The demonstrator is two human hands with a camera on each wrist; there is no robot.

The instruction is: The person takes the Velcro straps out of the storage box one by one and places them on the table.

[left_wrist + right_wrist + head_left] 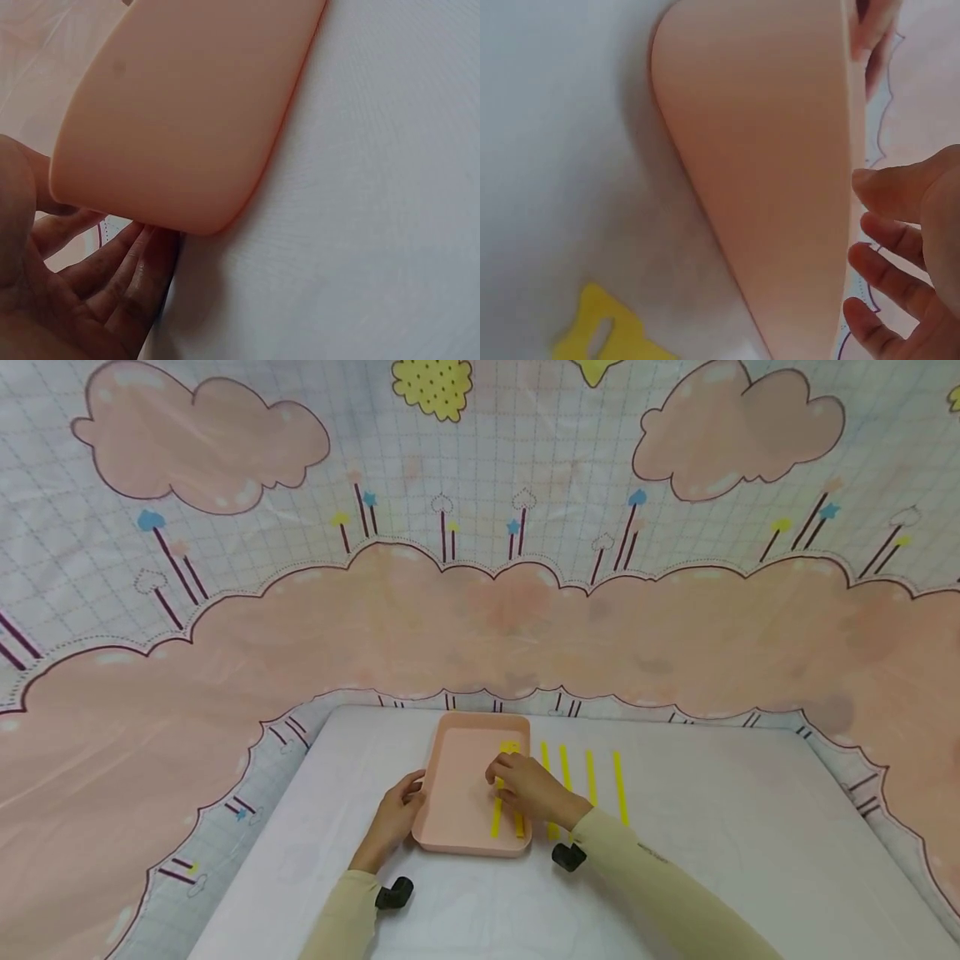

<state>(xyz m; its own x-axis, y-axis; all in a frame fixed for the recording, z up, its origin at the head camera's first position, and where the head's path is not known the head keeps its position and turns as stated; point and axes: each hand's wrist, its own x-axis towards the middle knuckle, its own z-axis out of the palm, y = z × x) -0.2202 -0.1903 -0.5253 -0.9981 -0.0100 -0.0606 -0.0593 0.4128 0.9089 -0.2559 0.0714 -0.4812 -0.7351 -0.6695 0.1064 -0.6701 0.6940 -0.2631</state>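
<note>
Tray [461, 781] touches left hand [396, 812], fingers loose, at left edge; right hand [532, 785], fingers parted, nears strips [496, 818]; tabletop [727, 835] extends rightward.

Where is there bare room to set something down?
The widest free patch is the white table right of the outermost yellow strip, beyond the right sleeve. More lies left of the left hand. The left half of the pink tray looks bare. Its right side is crowded with yellow strips and the right hand.
</note>
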